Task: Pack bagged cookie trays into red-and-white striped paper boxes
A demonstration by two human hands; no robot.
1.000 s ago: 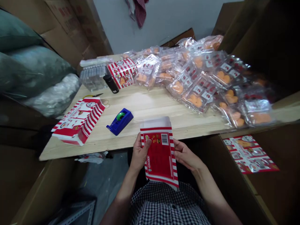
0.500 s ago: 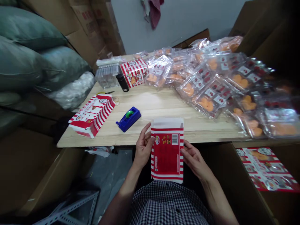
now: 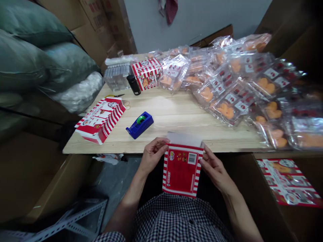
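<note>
A red-and-white striped cardboard box (image 3: 180, 171) is held upright in front of my lap, its printed red panel with a barcode facing me. Its pale top flap (image 3: 184, 138) stands up at the far edge. My left hand (image 3: 154, 154) pinches the upper left corner between thumb and fingers. On the opposite side, my right hand (image 3: 213, 166) grips the upper right edge, with the thumb at the front and some fingers hidden behind. A blue tape dispenser (image 3: 140, 125) with green tape sits on the table beyond my left hand.
Striped flat boxes (image 3: 101, 119) lie on the table (image 3: 161, 107) at left. A black bottle (image 3: 133, 84), an upright striped box (image 3: 147, 74), clear plastic trays (image 3: 117, 77) and scissors (image 3: 114, 96) stand behind. Clear bags of orange pieces (image 3: 227, 109) heap at right. Printed sheets (image 3: 290, 181) lie lower right.
My left hand has moved from the box's left side up to its top corner. The box has tilted slightly, and my right hand has shifted a little up its edge.
</note>
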